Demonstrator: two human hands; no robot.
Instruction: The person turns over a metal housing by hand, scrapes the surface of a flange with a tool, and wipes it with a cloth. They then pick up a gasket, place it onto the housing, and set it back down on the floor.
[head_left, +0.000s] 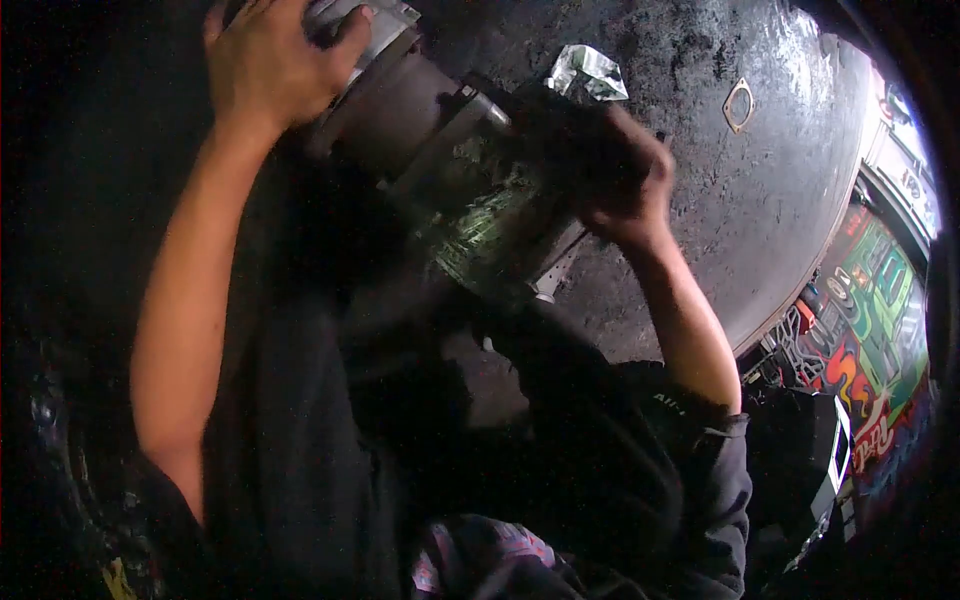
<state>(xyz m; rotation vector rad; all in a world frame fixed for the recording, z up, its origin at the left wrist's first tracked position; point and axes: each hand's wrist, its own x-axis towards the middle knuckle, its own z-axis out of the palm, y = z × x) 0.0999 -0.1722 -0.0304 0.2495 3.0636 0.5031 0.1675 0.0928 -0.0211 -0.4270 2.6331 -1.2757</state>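
Gripping one end of a single metal assembly (458,150), the left hand (275,65) had its thumb and fingers spread across the squared end piece. The right hand (640,185), blurred and shadowed, was at the opposite side of the assembly; whether its fingers were closed on anything, I could not tell. The assembly was over the dark, scuffed table (770,230), well in from the table's right edge, slanting between the two hands.

Two loose things lay beyond the right hand: one crumpled silvery packet (590,74), just past the hand, and one flat gasket (739,106) with a large central hole, closer to the table's right edge.

One bit of pale lettering showed on the dark clothing (600,450), starting "Al", the rest unclear. Past the right edge, one wall of graffiti (875,310) carried stylised letters, too distorted to read surely.
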